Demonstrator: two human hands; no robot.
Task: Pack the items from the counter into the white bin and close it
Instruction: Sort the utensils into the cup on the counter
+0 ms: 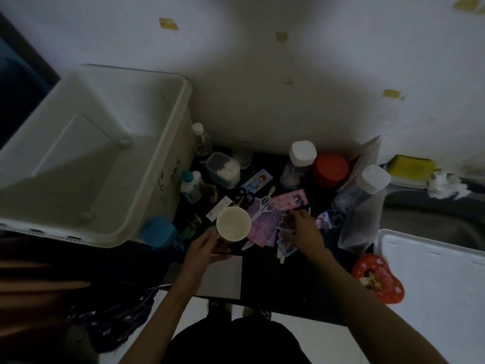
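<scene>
Left hand [203,244] curls its grip round a white cup [233,224]; right hand [305,229] pinches cards [287,223].

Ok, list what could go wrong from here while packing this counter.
1. The left hand holds the white cup over the crowded clutter; swinging it toward the white bin might knock the small bottle beside the bin wall.
2. The right hand reaches among loose cards near scissors; the blades could nick fingers in this dim light.
</scene>
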